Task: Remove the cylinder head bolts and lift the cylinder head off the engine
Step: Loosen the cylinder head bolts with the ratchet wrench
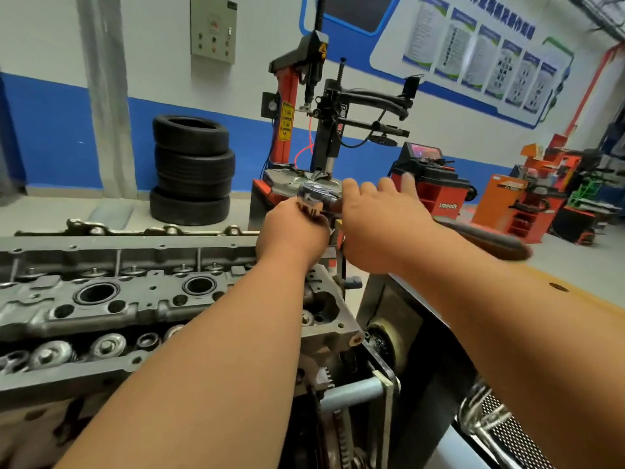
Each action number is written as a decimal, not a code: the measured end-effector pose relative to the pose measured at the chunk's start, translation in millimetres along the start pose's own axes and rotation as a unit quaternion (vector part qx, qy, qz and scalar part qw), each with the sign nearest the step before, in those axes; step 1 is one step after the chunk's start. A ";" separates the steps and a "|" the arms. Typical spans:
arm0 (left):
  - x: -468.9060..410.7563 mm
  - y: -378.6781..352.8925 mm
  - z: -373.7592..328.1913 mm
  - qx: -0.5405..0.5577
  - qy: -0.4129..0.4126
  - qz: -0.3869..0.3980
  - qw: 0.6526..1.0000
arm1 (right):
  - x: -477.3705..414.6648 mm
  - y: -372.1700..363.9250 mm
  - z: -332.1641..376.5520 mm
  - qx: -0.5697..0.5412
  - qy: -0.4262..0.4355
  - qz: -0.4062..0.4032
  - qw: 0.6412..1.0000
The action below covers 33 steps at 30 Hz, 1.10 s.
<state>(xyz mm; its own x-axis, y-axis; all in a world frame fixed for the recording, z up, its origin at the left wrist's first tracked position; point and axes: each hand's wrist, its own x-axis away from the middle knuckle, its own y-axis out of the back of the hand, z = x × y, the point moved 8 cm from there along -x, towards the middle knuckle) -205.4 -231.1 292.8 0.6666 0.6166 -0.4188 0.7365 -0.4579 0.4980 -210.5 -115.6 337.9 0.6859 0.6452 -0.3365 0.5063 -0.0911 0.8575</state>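
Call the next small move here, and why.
Probably wrap the right hand round the ratchet handle and swing it. The left hand grips the tool just under its head, above the right end of the cylinder head, but the right hand's fingers are straight, lying over the handle rather than round it. What the tool sits on is hidden.

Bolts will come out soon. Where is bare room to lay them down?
Bare: brown top beyond the right forearm. Crowded: cylinder head, all springs and holes; left hand and right hand on the ratchet at its right end.
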 end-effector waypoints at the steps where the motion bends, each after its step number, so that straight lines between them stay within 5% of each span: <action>1: 0.9 0.0 -0.7 -0.003 0.004 0.000 1.000 | -10.2 -6.2 -6.1 -0.022 -0.010 0.027 0.999; 4: 6.2 6.3 1.2 0.017 0.034 -0.025 0.999 | -28.9 -6.4 -2.2 -0.070 0.011 0.076 0.995; 7: 5.4 10.0 4.5 0.002 0.046 -0.038 0.998 | -13.5 5.3 8.7 0.009 -0.005 0.075 0.997; 12: -0.2 5.2 -0.5 -0.026 0.006 -0.036 0.999 | 10.3 -2.5 19.4 0.069 0.002 -0.030 0.997; 17: 6.1 7.5 0.1 0.000 0.023 -0.047 0.999 | -24.3 -5.6 -5.1 -0.132 0.013 0.034 0.991; 20: 4.1 9.7 -0.3 -0.030 0.023 -0.049 0.998 | -3.9 -1.7 2.0 -0.035 0.006 -0.009 0.999; 23: 3.4 7.1 -1.8 -0.030 0.021 -0.053 0.998 | 18.1 2.5 -3.4 -0.066 0.031 -0.112 0.991; 30: 3.5 9.2 3.6 -0.007 0.039 -0.078 0.996 | -15.4 -20.8 -36.1 -0.084 -0.084 0.073 0.990; 33: 1.9 9.2 5.1 -0.022 0.038 -0.088 0.995 | 29.2 8.0 -13.7 0.015 -0.039 -0.101 0.994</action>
<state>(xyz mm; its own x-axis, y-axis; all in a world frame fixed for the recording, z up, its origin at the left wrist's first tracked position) -196.7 -237.5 292.7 0.5160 0.7317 -0.4454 0.8340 -0.3106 0.4560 -193.7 -87.1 340.3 0.6057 0.5923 -0.5313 0.6531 0.0114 0.7572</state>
